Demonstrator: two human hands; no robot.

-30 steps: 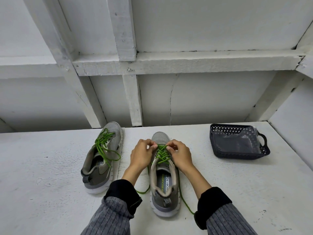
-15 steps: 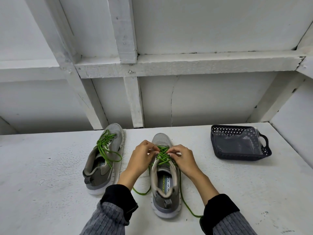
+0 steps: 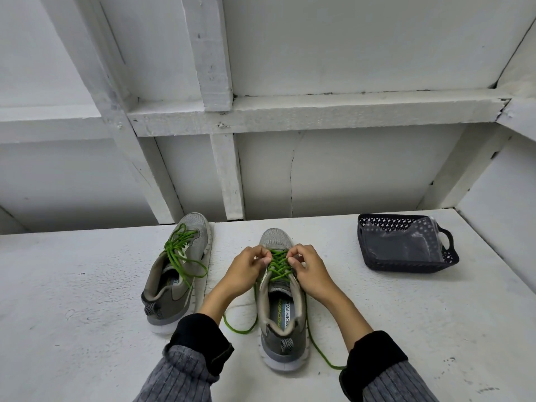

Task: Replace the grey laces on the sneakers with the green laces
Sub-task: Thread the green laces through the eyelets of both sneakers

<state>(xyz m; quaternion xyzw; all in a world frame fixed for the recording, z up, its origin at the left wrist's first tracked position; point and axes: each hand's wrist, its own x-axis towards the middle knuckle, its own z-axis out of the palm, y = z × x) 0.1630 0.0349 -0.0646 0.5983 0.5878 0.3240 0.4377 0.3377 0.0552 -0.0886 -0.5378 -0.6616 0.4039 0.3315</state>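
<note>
Nearest the camera: two forearms in grey ribbed sleeves with black cuffs, reaching forward over a white painted tabletop (image 3: 87, 329). Between them stands the right-side sneaker (image 3: 282, 320), grey, heel toward the camera, toe pointing away, insole print visible. Its green lace (image 3: 278, 264) is crisscrossed through the upper eyelets; the two loose ends trail down either side of the shoe onto the tabletop, one looping at the left near the left cuff, the other running along the right side to the right cuff.

Left hand (image 3: 243, 271) has fingers curled, pinching the green lace at the left edge of the eyelet rows. Right hand (image 3: 310, 271) also curled, pinching the lace at the right edge. Fingertips of both hands nearly meet over the tongue.

Left of that, just beside the left forearm, the second sneaker (image 3: 177, 274) stands tilted a bit to the right, toe away, already threaded with a green lace (image 3: 181, 250) lying loose in loops over the opening.

Farther right, well apart from the shoes, a dark perforated basket (image 3: 406, 268) holds a clear plastic bag (image 3: 406, 245); contents unclear.

Behind the tabletop, a white wall with white wooden framing (image 3: 226, 175).
</note>
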